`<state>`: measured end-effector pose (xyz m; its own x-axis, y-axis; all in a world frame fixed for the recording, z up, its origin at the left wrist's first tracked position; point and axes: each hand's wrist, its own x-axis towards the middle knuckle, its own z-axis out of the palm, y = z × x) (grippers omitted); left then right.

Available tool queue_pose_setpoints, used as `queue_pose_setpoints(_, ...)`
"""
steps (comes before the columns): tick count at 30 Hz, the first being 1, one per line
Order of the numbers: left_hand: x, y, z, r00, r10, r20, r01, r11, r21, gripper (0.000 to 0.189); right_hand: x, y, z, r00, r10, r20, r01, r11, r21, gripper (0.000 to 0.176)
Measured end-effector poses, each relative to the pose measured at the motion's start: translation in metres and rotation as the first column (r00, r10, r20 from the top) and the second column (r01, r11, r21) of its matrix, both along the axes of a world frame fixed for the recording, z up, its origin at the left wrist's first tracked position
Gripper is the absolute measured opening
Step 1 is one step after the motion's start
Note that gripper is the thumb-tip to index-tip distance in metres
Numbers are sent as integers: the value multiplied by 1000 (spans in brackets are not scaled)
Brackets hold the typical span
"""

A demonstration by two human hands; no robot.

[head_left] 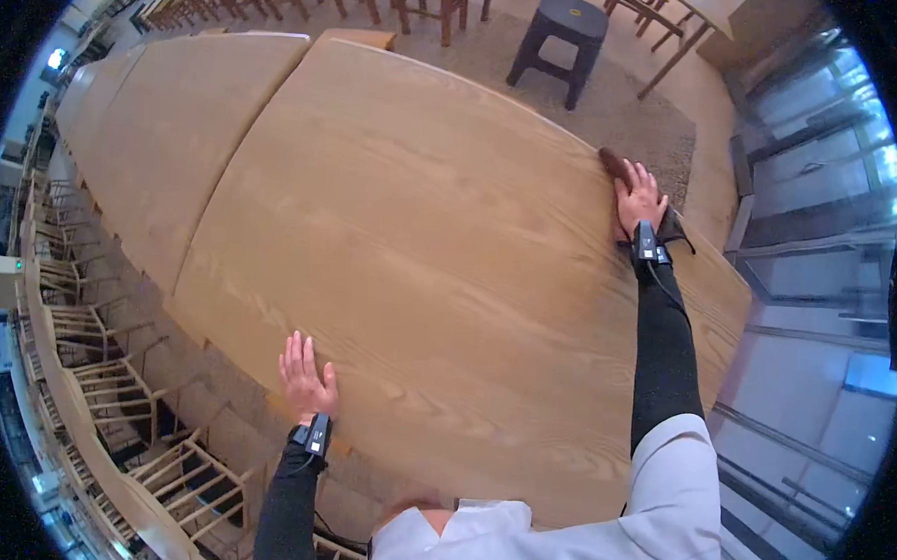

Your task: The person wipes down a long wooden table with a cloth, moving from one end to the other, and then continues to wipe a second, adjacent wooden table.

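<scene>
My right hand (639,200) lies near the far right edge of the wooden table (392,207), palm down with its fingers stretched out. Under it is a dark brown cloth (611,161), which shows beyond the fingertips and is mostly hidden by the hand. My left hand (306,379) is over the near left edge of the same table, fingers extended and thumb apart, with nothing in it. Each wrist carries a small black strapped device over a black sleeve.
More tables (165,118) join this one on the left, with a narrow seam between. Wooden chairs (184,484) line the near left side. A dark plastic stool (561,45) stands beyond the far edge. Glass panels (816,346) are at the right.
</scene>
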<state>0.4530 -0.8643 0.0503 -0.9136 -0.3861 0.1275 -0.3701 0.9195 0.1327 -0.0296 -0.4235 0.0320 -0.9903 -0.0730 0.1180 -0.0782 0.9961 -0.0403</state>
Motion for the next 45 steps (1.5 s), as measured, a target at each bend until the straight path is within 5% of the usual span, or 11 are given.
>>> queue_pose_setpoints(7,-1,-2,-3,1000,-3,-1,3,1000,-14,61,80,-38,10,970,232,-71,-232,973,6,55)
queue_pose_setpoints(19,-1,-2,-14,995,1,-99,-8,997,-73,58,430,-150,50,783,619,59,-601,778,-182,63)
queue_pose_setpoints(27,-2,-3,-24,990,7,-143,-20,996,-92,58,570,-151,61,771,628,103,-601,771,-209,72)
queue_pose_setpoints(34,-2,-2,-23,998,10,-63,-13,999,-45,66,539,-152,70,801,575,168,-536,813,-229,63)
queue_pose_setpoints(45,6,-46,-10,997,-80,-20,82,991,103,61,271,-136,37,957,289,-31,-291,946,-143,56)
